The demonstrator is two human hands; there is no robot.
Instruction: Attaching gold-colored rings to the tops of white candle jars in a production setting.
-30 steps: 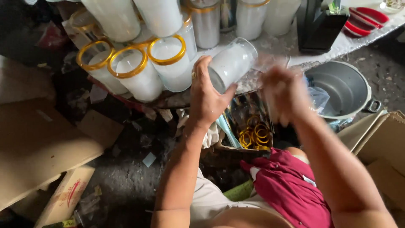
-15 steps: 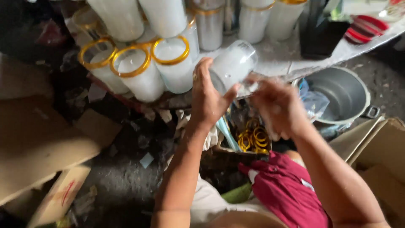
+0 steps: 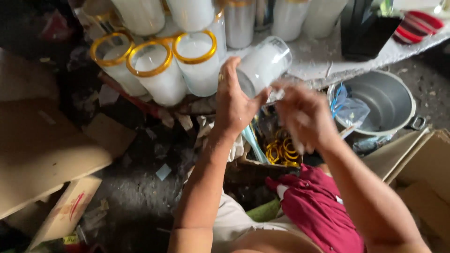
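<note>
The left hand (image 3: 234, 105) is wrapped around the near end of a clear glass cylinder filled with white wax (image 3: 262, 68), which lies tilted with its long axis running from the palm up and away to the far right. The right hand (image 3: 302, 117), blurred, sits just right of the glass's near end with fingers bunched, though what it pinches cannot be told. Farther left stand white wax candles with yellow rim bands (image 3: 154, 70); near lie loose yellow rings (image 3: 281, 152), and right a grey metal pot (image 3: 382, 100).
</note>
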